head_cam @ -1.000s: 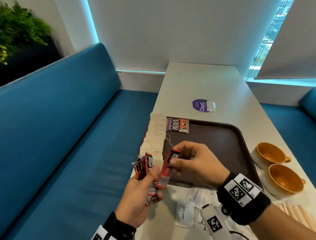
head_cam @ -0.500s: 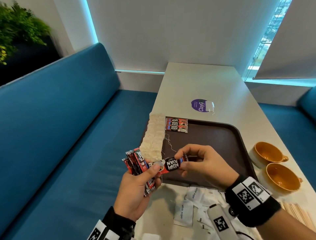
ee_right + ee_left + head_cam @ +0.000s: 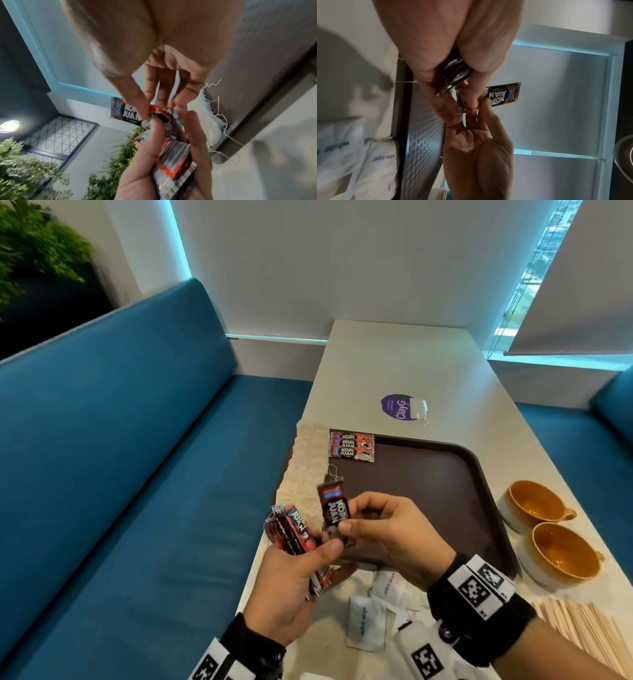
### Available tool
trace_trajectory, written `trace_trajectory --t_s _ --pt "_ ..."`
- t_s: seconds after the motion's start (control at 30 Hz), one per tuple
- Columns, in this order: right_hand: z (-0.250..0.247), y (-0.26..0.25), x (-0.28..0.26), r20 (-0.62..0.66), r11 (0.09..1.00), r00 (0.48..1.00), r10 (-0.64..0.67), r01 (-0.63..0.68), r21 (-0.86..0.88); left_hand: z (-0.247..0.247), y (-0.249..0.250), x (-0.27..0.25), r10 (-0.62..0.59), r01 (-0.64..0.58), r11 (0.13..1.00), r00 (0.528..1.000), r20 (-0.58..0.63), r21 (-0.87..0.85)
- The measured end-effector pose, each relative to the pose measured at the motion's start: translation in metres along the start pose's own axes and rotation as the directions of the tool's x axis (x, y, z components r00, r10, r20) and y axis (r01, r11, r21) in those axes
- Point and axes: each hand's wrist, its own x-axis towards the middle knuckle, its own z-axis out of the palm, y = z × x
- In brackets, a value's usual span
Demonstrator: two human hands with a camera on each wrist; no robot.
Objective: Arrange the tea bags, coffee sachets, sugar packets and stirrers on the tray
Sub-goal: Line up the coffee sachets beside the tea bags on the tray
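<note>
My left hand (image 3: 320, 549) grips a fanned bundle of red-black coffee sachets (image 3: 294, 534) over the table's near left edge. My right hand (image 3: 346, 520) pinches a single coffee sachet (image 3: 334, 506) upright beside the bundle, and the left thumb touches its lower end. The right wrist view shows this single sachet (image 3: 122, 112) above the bundle (image 3: 175, 159). The brown tray (image 3: 428, 494) carries three coffee sachets (image 3: 351, 445) at its far left corner. A row of tea bags (image 3: 305, 463) runs along its left edge. White sugar packets (image 3: 364, 625) and wooden stirrers (image 3: 582, 631) lie on the table near me.
Two orange cups (image 3: 534, 505) (image 3: 561, 553) stand right of the tray. A purple sticker (image 3: 397, 407) lies beyond the tray on the white table (image 3: 394, 361). Blue benches (image 3: 120, 457) flank the table on both sides.
My right hand has turned the single sachet from lying sideways to standing upright. The left hand's bundle has shifted slightly right, closer to it.
</note>
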Motion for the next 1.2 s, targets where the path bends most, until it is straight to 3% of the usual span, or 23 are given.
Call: trace_trajectory --t_s 0.1,0.27,0.5,0.67,0.83,1.07,1.2 --pt "-0.007 -0.003 0.0 -0.065 0.999 0.997 -0.047 0.048 0.005 -0.003 0.004 0.001 -0.013 0.012 1.0 0.999 -0.042 -0.015" --pt "-0.016 -0.007 -0.008 -0.002 0.984 0.999 -0.044 0.043 -0.173 -0.008 0.011 0.0 0.006 -0.01 0.999 0.997 -0.078 -0.041" --pt "-0.024 -0.011 -0.008 -0.027 0.994 0.994 -0.102 0.101 -0.051 -0.005 0.012 -0.001 0.0 -0.011 0.997 0.991 -0.134 -0.082" --pt "-0.054 -0.032 0.039 -0.235 0.989 0.961 -0.145 0.131 -0.074 -0.013 0.021 -0.005 -0.113 0.095 0.95 0.993 -0.042 -0.298" --pt "-0.088 -0.027 0.112 -0.429 0.983 0.896 -0.117 0.043 -0.177 -0.019 0.021 -0.006 -0.143 0.122 0.96 0.988 -0.065 -0.251" --pt "-0.092 -0.009 0.168 -0.444 0.903 0.896 0.025 -0.211 -0.375 -0.025 0.016 -0.011 -0.165 0.15 0.981 0.978 -0.126 -0.122" --pt "-0.087 -0.008 0.179 -0.494 0.826 0.869 0.031 -0.3 -0.477 -0.028 0.019 -0.013 -0.204 0.191 0.975 0.972 -0.12 -0.114"
